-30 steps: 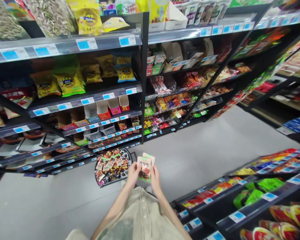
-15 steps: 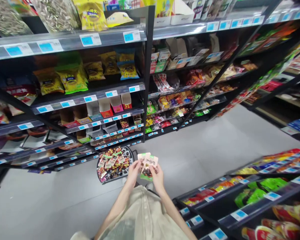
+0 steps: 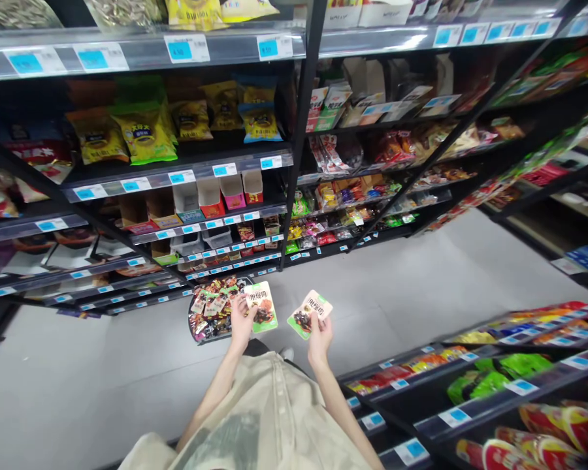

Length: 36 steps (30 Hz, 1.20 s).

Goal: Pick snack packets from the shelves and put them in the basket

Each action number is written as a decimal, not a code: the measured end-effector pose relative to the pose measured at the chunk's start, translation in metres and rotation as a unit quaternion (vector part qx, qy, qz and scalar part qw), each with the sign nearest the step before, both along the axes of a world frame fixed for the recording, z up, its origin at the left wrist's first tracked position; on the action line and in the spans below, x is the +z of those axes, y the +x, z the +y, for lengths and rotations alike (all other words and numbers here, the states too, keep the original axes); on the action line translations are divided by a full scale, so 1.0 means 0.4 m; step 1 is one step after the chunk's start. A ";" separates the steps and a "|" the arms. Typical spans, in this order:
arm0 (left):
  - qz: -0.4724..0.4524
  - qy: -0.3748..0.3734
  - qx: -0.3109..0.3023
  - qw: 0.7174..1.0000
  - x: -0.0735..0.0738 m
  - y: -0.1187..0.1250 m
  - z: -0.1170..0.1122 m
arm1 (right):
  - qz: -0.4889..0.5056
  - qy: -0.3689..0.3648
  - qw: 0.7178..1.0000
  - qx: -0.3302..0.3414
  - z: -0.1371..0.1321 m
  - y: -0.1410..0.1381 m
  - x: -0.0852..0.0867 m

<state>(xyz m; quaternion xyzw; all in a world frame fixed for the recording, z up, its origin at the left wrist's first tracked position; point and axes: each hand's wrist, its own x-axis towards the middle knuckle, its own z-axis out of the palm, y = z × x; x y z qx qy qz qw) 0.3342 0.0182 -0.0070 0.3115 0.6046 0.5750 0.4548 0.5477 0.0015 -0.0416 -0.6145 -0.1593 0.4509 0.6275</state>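
Note:
My left hand (image 3: 244,321) pinches a snack packet (image 3: 262,305) by its left edge; the packet is cream at the top, green at the bottom, with a food picture. A matching snack packet (image 3: 308,312), tilted, is held by its lower right side in my right hand (image 3: 320,336). The two packets are apart, with grey floor showing between them. Just beyond my left hand, a dark tray (image 3: 196,336) holds many small wrapped snacks, with several similar cream packets (image 3: 215,302) lying on top.
Ahead stands a tall black shelf unit (image 3: 301,124) with yellow snack bags (image 3: 144,134), open boxes (image 3: 210,198) and blue price tags. Low shelves with green bags (image 3: 490,377) run along my right. Grey floor (image 3: 402,281) stretches between the shelves.
The two packets, overlapping in both hands before, are now separated. My left hand has moved left with one, my right hand right with the other. The view has shifted slightly.

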 end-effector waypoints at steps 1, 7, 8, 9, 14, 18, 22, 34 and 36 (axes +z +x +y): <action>-0.014 -0.003 -0.003 1.000 0.001 0.000 0.000 | 0.000 0.000 1.000 0.010 -0.001 -0.005 0.002; -0.047 -0.043 -0.118 0.991 -0.021 0.043 -0.003 | 0.016 -0.027 0.993 0.117 -0.012 -0.077 0.016; -0.038 -0.049 -0.142 0.988 -0.028 0.050 -0.001 | 0.019 -0.032 0.990 0.135 -0.011 -0.090 0.021; -0.028 -0.052 -0.159 0.986 -0.035 0.055 0.003 | 0.023 -0.037 0.988 0.149 -0.009 -0.102 0.027; 0.025 -0.027 -0.224 0.974 -0.046 0.037 0.045 | 0.015 -0.037 0.982 0.185 0.025 -0.137 0.068; 0.000 -0.021 -0.310 0.950 -0.026 -0.004 0.089 | -0.049 -0.030 0.983 0.174 0.064 -0.172 0.093; -0.018 -0.045 -0.369 0.928 -0.008 -0.049 0.117 | -0.050 -0.050 0.988 0.137 0.108 -0.225 0.102; -0.151 -0.142 -0.313 0.927 -0.008 -0.227 0.090 | 0.025 -0.063 0.991 0.115 0.157 -0.385 0.094; -0.140 -0.146 -0.298 0.933 -0.015 -0.254 0.084 | 0.030 -0.068 0.987 0.140 0.158 -0.400 0.103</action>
